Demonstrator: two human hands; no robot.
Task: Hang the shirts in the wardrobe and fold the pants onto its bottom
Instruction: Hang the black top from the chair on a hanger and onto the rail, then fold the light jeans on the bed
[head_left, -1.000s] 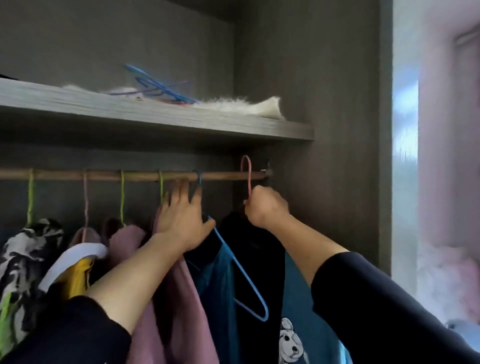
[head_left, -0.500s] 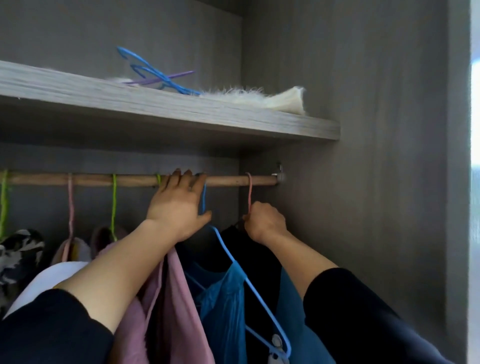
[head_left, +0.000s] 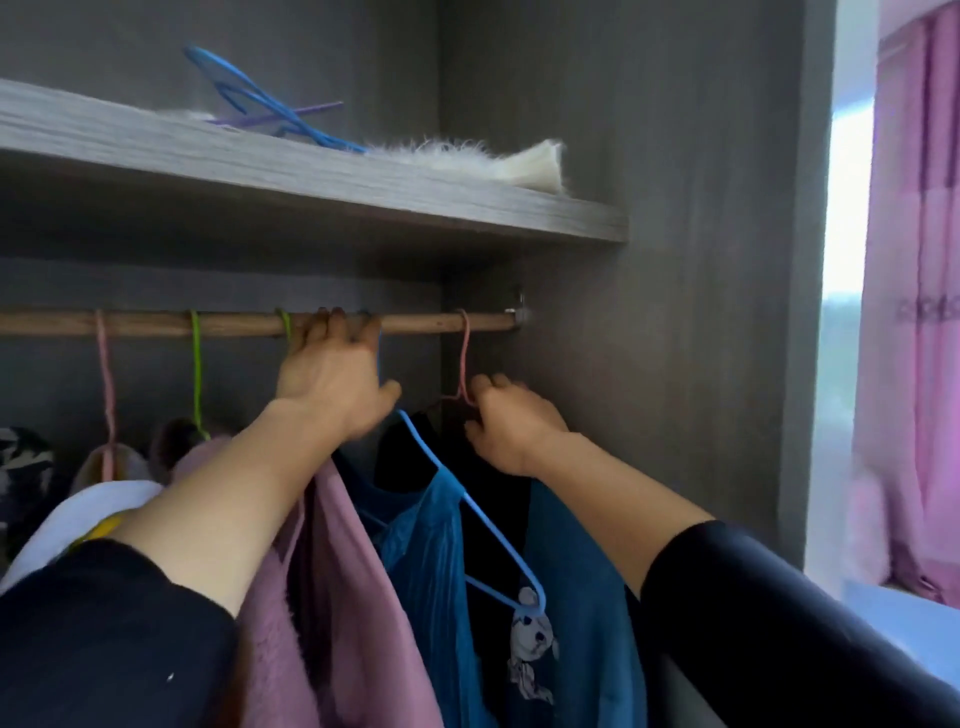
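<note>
A wooden rod (head_left: 426, 322) crosses the wardrobe under a shelf. My left hand (head_left: 332, 379) reaches up and curls its fingers over the rod, right beside the hook of a blue hanger (head_left: 467, 499) carrying a blue shirt (head_left: 431, 551). At the rod's right end a pink hanger (head_left: 464, 358) is hooked on, with a dark shirt (head_left: 483, 483) below it. My right hand (head_left: 514, 426) grips the neck of that pink hanger just under its hook. A pink fleece garment (head_left: 343, 597) hangs under my left forearm.
More clothes hang to the left on green hangers (head_left: 196, 374) and another pink one (head_left: 106, 384). The shelf (head_left: 363, 187) above holds loose blue hangers (head_left: 270, 109) and a white furry item (head_left: 498, 161). The wardrobe's side wall (head_left: 675, 312) is close on the right; beyond it hangs a pink curtain (head_left: 914, 312).
The pink hanger's hook, held up beside the rod a second ago, now sits over the rod. My left hand rose from the clothes and took hold of the rod.
</note>
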